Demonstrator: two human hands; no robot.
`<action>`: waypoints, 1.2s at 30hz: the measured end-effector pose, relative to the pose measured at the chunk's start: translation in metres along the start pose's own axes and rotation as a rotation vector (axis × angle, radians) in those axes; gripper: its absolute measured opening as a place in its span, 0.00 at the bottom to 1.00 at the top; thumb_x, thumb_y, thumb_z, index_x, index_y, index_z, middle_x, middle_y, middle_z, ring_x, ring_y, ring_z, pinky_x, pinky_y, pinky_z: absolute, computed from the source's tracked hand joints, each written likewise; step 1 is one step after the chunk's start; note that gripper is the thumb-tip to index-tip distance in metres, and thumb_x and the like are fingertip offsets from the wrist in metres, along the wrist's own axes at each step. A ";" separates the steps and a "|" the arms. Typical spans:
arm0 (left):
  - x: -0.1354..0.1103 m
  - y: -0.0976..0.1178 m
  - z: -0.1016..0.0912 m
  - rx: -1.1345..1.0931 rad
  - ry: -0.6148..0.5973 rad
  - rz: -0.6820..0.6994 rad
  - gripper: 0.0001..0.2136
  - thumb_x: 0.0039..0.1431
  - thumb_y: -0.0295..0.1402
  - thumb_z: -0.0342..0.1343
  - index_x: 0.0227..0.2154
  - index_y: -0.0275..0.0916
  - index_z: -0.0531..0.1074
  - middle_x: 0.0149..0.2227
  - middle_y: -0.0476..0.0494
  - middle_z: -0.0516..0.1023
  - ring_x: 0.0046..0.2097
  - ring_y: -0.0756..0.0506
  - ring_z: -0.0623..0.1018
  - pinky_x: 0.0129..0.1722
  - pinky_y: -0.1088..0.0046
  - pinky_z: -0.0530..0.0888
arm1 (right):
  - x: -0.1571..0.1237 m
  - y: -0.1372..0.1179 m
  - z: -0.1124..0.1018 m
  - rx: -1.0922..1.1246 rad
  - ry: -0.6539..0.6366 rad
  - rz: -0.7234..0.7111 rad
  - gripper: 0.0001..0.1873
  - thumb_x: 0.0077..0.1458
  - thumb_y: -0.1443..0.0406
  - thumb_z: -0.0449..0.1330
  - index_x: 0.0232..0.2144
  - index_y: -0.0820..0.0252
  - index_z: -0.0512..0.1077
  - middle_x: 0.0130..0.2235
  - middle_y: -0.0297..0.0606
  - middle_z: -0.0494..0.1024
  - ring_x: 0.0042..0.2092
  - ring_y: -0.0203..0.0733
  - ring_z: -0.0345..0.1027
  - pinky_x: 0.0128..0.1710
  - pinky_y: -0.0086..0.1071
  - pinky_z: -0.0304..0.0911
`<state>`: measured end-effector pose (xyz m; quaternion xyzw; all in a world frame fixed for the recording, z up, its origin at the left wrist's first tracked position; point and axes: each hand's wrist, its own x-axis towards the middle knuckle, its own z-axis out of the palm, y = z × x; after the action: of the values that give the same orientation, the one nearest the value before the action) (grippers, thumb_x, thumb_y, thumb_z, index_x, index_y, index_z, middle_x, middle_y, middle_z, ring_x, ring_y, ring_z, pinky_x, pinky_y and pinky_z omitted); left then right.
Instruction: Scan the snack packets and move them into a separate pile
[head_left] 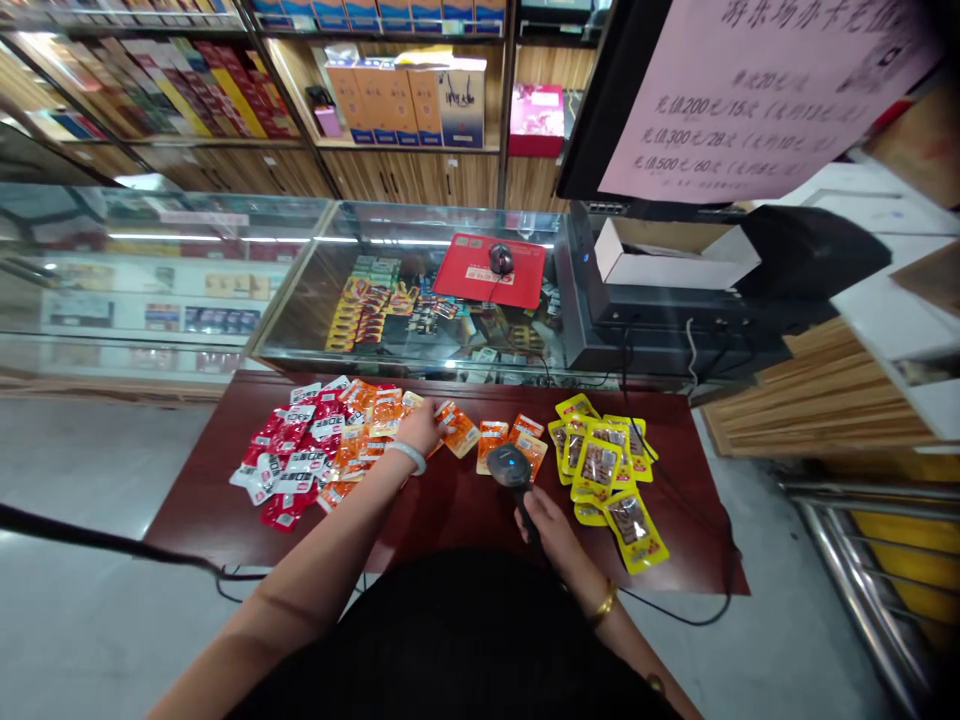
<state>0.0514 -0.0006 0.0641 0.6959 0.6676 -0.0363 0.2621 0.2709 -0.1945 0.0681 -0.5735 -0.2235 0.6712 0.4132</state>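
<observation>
The left hand [420,425] reaches toward the far side of the dark red worktop [450,510], its fingers curled down onto an orange snack packet [457,430] at the right-hand fringe of the orange pile [364,425]; whether it pinches the packet or only presses on it cannot be told. The right hand [551,525] is wrapped tight around the handle of a black barcode scanner [510,468], whose head hovers over the loose orange packets [510,440] near the middle of the worktop.

Red and white packets [289,465] lie heaped toward the left edge and yellow packets [604,470] are spread toward the right edge, one of them [634,530] lying closest to the near edge.

The piles sit close together and overlap, so my guess is that the scanner could read a neighbouring packet instead of the one intended, or read one twice. The scanner's cable [682,610] trails off the near edge and loops past the right corner; a tug on it might drag yellow packets off the worktop. The glossy packets look slippery, so dragging one from the heap could carry others with it and mix orange with red. The left forearm crosses low over the orange pile and may sweep packets toward the near edge.
</observation>
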 end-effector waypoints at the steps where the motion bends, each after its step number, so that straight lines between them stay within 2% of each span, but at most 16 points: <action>1: -0.001 -0.001 0.001 -0.056 -0.013 0.011 0.18 0.49 0.39 0.61 0.40 0.39 0.65 0.38 0.42 0.77 0.40 0.44 0.77 0.38 0.72 0.69 | 0.000 0.000 0.000 -0.001 -0.010 -0.004 0.26 0.46 0.42 0.59 0.33 0.57 0.67 0.22 0.28 0.68 0.20 0.33 0.57 0.20 0.27 0.52; 9: 0.000 -0.004 0.026 -0.242 -0.046 0.084 0.18 0.46 0.39 0.63 0.38 0.38 0.66 0.33 0.47 0.76 0.34 0.46 0.76 0.35 0.73 0.69 | -0.005 -0.008 0.000 -0.017 -0.051 -0.050 0.25 0.48 0.42 0.58 0.30 0.57 0.67 0.21 0.29 0.67 0.20 0.33 0.56 0.20 0.27 0.50; 14: 0.006 0.007 0.043 -0.318 -0.095 0.044 0.20 0.44 0.40 0.64 0.39 0.38 0.67 0.34 0.46 0.77 0.36 0.46 0.76 0.37 0.72 0.70 | -0.009 -0.007 -0.003 -0.003 -0.010 -0.038 0.25 0.48 0.42 0.59 0.28 0.57 0.66 0.21 0.29 0.67 0.21 0.33 0.56 0.21 0.27 0.52; 17: 0.000 0.021 0.059 -0.401 -0.145 0.077 0.21 0.46 0.40 0.63 0.42 0.36 0.68 0.38 0.44 0.78 0.39 0.45 0.77 0.40 0.71 0.72 | -0.008 0.001 -0.007 0.025 0.035 0.003 0.25 0.46 0.42 0.60 0.30 0.57 0.66 0.22 0.29 0.68 0.21 0.34 0.57 0.21 0.27 0.53; 19: -0.008 0.024 0.067 -0.343 -0.123 0.163 0.25 0.47 0.41 0.62 0.47 0.36 0.66 0.44 0.40 0.77 0.44 0.43 0.76 0.45 0.68 0.71 | -0.007 0.006 -0.008 0.029 0.047 0.014 0.25 0.46 0.41 0.60 0.30 0.56 0.66 0.22 0.29 0.68 0.21 0.34 0.58 0.20 0.27 0.52; 21: -0.018 0.016 0.070 -0.170 -0.045 0.226 0.30 0.48 0.42 0.62 0.52 0.36 0.64 0.53 0.35 0.72 0.54 0.40 0.71 0.53 0.64 0.66 | -0.005 0.008 -0.009 0.013 0.045 0.008 0.25 0.46 0.41 0.60 0.28 0.56 0.66 0.21 0.29 0.68 0.20 0.34 0.57 0.20 0.28 0.52; 23: -0.028 -0.001 0.066 0.017 0.028 0.200 0.30 0.50 0.42 0.60 0.55 0.36 0.62 0.58 0.32 0.65 0.60 0.38 0.64 0.59 0.61 0.60 | -0.005 0.007 -0.008 -0.006 0.035 0.003 0.26 0.46 0.41 0.59 0.27 0.57 0.66 0.21 0.29 0.68 0.20 0.34 0.57 0.20 0.28 0.52; 26: -0.036 -0.032 0.054 0.189 0.104 0.005 0.27 0.54 0.41 0.56 0.56 0.37 0.62 0.59 0.31 0.64 0.60 0.35 0.62 0.57 0.57 0.60 | -0.006 0.004 -0.005 -0.013 0.016 0.003 0.26 0.45 0.41 0.60 0.25 0.57 0.65 0.21 0.30 0.68 0.20 0.33 0.57 0.20 0.28 0.51; 28: -0.037 -0.048 0.048 0.249 0.131 -0.102 0.27 0.52 0.42 0.57 0.54 0.37 0.63 0.56 0.31 0.66 0.57 0.33 0.64 0.54 0.56 0.62 | -0.006 0.002 -0.002 -0.004 0.010 0.012 0.26 0.44 0.41 0.60 0.25 0.57 0.65 0.21 0.29 0.68 0.20 0.33 0.56 0.20 0.28 0.51; 31: -0.033 -0.058 0.044 0.287 0.114 -0.129 0.26 0.48 0.42 0.60 0.49 0.36 0.66 0.54 0.29 0.67 0.57 0.31 0.64 0.53 0.56 0.63 | -0.005 0.002 0.001 0.007 -0.008 0.028 0.26 0.45 0.42 0.61 0.25 0.57 0.65 0.21 0.29 0.67 0.20 0.32 0.56 0.21 0.27 0.52; 34: -0.029 -0.057 0.044 0.306 0.069 -0.099 0.25 0.45 0.43 0.62 0.44 0.35 0.68 0.53 0.28 0.68 0.57 0.31 0.64 0.53 0.56 0.63 | -0.003 0.006 0.002 0.003 -0.028 0.030 0.25 0.45 0.42 0.61 0.26 0.57 0.65 0.22 0.29 0.67 0.21 0.32 0.56 0.20 0.26 0.52; 36: -0.028 -0.053 0.045 0.279 -0.004 -0.097 0.25 0.45 0.43 0.62 0.44 0.35 0.67 0.49 0.29 0.72 0.54 0.32 0.69 0.51 0.57 0.65 | -0.003 0.007 0.002 -0.005 -0.025 0.031 0.26 0.45 0.42 0.61 0.27 0.57 0.65 0.21 0.29 0.67 0.20 0.32 0.56 0.20 0.26 0.51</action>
<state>0.0116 -0.0467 0.0195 0.6924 0.6884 -0.1428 0.1622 0.2667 -0.2008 0.0651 -0.5695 -0.2215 0.6840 0.3984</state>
